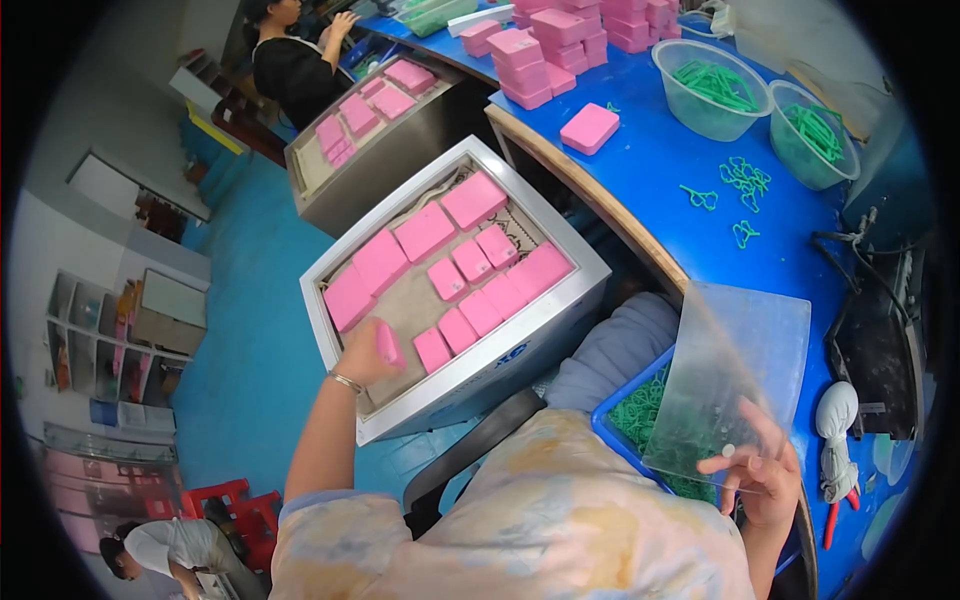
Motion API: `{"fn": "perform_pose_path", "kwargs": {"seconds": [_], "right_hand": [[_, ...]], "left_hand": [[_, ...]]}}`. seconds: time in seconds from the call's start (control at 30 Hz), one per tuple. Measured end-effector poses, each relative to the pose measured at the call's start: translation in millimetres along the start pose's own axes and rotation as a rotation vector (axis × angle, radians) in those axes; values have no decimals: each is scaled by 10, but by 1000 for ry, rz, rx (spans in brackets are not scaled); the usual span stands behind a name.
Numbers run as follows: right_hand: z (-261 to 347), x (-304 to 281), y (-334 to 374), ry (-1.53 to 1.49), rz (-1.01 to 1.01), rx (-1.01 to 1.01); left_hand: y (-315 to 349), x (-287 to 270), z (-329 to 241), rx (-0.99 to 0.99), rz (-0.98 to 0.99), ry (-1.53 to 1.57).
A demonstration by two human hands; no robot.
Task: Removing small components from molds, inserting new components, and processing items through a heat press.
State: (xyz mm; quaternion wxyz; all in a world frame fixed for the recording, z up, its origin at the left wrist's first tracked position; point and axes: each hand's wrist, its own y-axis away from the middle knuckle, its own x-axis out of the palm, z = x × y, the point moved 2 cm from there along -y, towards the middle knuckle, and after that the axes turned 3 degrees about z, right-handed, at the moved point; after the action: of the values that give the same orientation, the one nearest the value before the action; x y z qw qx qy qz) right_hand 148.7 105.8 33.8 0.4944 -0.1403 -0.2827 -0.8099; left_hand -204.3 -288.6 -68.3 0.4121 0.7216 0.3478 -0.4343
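Observation:
My left hand [366, 354] is closed around a small pink block [389, 344], over the near left corner of a white-rimmed metal box [455, 392]. On the box's beige, cloth-like top lie larger pink blocks [425, 233] along the far left side and smaller pink blocks [458, 330] on the right. My right hand [762, 468] has its fingers apart at the lower edge of a translucent plastic sheet [740, 350]; one finger overlaps the sheet. Beneath the sheet sits a blue tray [612, 428] of green plastic pieces [640, 405]. A small white spot shows near my fingertips, too unclear to name.
The blue table [640, 200] bears stacked pink blocks [555, 45], a single pink block [590, 129], bowls of green pieces [715, 90], loose green pieces [745, 180], a white cord bundle [838, 420] and red-handled pliers [831, 522]. A co-worker [295, 65] stands by a second box [400, 140].

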Motion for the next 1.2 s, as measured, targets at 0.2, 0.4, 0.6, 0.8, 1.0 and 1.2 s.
{"fn": "perform_pose_path", "kwargs": {"seconds": [0.2, 0.4, 0.6, 0.8, 1.0, 1.2], "right_hand": [[-51, 85, -88, 5, 0, -49], [-84, 46, -43, -33, 74, -90], [-201, 66, -84, -17, 262, 39], [-277, -36, 167, 138, 262, -94], [-243, -11, 230, 190, 243, -159], [-116, -95, 434, -189, 232, -138]], "left_hand": [[-131, -99, -204, 26, -5, 5], [-149, -835, -2131, 677, -294, 485], [486, -700, -3569, 1479, -466, 234], [608, -358, -4018, 1665, -440, 337], [622, -354, -4140, 1790, -431, 486], [408, -225, -4284, 1406, -18, 652]]}}
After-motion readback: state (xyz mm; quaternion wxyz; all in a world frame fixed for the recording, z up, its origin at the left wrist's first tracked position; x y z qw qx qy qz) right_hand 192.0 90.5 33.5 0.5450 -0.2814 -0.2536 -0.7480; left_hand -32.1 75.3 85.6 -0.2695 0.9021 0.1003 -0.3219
